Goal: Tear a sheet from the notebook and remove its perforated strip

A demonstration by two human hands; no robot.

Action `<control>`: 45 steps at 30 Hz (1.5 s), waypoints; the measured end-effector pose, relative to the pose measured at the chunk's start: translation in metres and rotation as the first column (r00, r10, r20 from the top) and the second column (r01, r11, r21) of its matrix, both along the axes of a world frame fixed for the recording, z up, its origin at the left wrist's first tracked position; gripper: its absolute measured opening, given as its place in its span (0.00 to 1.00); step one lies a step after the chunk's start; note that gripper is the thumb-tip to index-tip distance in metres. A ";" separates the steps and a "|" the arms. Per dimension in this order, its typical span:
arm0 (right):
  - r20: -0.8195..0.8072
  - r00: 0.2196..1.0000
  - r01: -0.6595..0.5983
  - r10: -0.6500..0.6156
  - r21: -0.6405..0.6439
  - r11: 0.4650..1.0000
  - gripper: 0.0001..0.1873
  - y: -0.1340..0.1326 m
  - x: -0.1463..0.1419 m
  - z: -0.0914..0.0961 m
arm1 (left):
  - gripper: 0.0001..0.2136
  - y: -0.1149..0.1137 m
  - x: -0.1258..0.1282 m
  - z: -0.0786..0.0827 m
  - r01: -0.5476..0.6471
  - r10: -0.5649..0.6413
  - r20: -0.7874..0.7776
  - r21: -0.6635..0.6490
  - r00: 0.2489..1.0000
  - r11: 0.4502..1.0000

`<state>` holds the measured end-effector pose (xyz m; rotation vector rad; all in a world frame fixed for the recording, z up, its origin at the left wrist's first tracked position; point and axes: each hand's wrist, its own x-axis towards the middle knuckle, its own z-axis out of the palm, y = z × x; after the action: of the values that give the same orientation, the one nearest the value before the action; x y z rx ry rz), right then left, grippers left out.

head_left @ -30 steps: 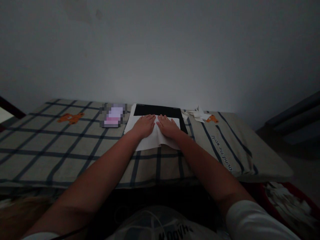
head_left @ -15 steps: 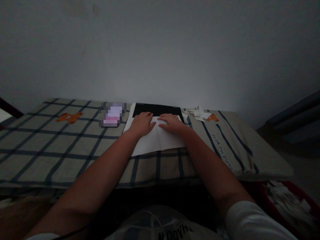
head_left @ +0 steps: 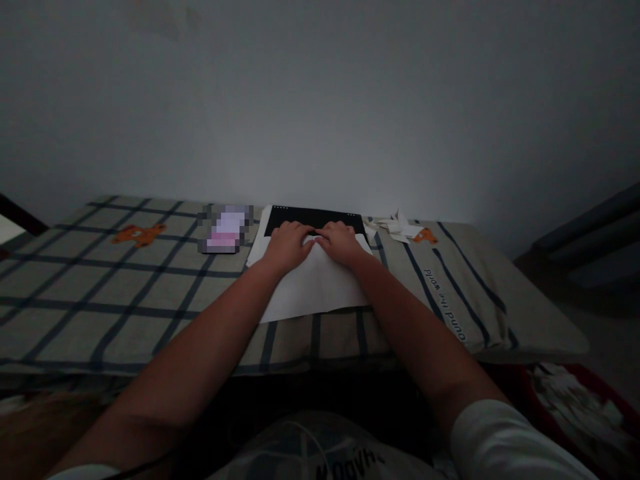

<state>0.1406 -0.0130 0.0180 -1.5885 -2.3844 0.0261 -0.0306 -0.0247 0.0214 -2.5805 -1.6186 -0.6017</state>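
Note:
A white sheet of paper [head_left: 315, 290] lies over a black board-like thing [head_left: 313, 217] with small white marks along its far edge. My left hand [head_left: 289, 247] is at the sheet's far edge, its thumb and forefinger closed on the paper. Mirroring it, my right hand [head_left: 343, 243] closes on the same edge just to the right. The two forefingers meet at the middle, with the thumbs close below. What the other fingers press on is partly hidden under the hands.
A phone [head_left: 225, 230], blurred out, lies left of the paper. Folded white paper pieces [head_left: 399, 227] lie to the right. All rest on a checked cloth [head_left: 175, 283] against a pale wall [head_left: 320, 120]. A red bin [head_left: 583, 400] with crumpled paper stands low at right.
The sheet has shifted slightly toward me. My hands have gone from lying flat on it to closing at its far edge, and their fingertips have come together.

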 end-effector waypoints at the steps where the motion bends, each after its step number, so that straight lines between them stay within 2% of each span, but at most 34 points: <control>1: -0.007 1.000 -0.001 0.001 0.002 1.000 0.22 0.000 0.000 0.000 | 0.17 0.001 0.000 0.000 0.009 -0.009 0.023 0.002 1.000 1.000; 6: -0.093 0.995 0.025 -0.021 0.048 0.999 0.16 0.000 0.002 0.004 | 0.16 0.001 -0.002 0.002 0.018 -0.023 0.116 0.038 0.993 0.999; 14: -0.229 0.973 0.001 0.031 0.139 0.990 0.12 -0.003 -0.001 0.010 | 0.12 -0.002 -0.001 0.009 -0.039 0.032 0.150 0.042 0.988 0.998; 17: -0.261 0.965 0.003 0.035 0.145 0.989 0.11 -0.003 0.000 0.010 | 0.11 -0.002 -0.001 0.010 -0.025 0.015 0.174 0.059 0.985 0.998; 27: -0.278 0.952 -0.075 0.130 0.199 0.977 0.09 -0.007 0.000 0.012 | 0.09 -0.002 -0.001 0.011 0.022 -0.048 0.263 0.099 0.964 0.995; 34: -0.254 0.953 -0.109 0.163 0.215 0.971 0.09 -0.011 -0.002 0.017 | 0.08 0.001 0.000 0.010 -0.009 -0.009 0.371 0.048 0.928 0.999; 39: -0.274 0.953 -0.075 0.128 0.195 0.978 0.12 -0.007 0.002 0.013 | 0.10 0.001 -0.002 0.010 -0.027 0.014 0.336 0.034 0.942 0.999; 42: -0.255 0.963 -0.043 0.089 0.182 0.982 0.15 -0.003 0.006 0.009 | 0.11 -0.002 -0.002 0.012 -0.053 0.024 0.251 0.113 0.968 0.992; 45: -0.220 0.975 0.013 0.025 0.168 0.986 0.16 0.001 0.007 0.005 | 0.14 -0.007 -0.001 0.013 -0.009 -0.015 0.141 0.171 0.990 0.985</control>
<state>0.1473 -0.0119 0.0227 -1.4209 -2.1597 0.0025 -0.0314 -0.0318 0.0342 -2.4667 -1.5246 -0.9015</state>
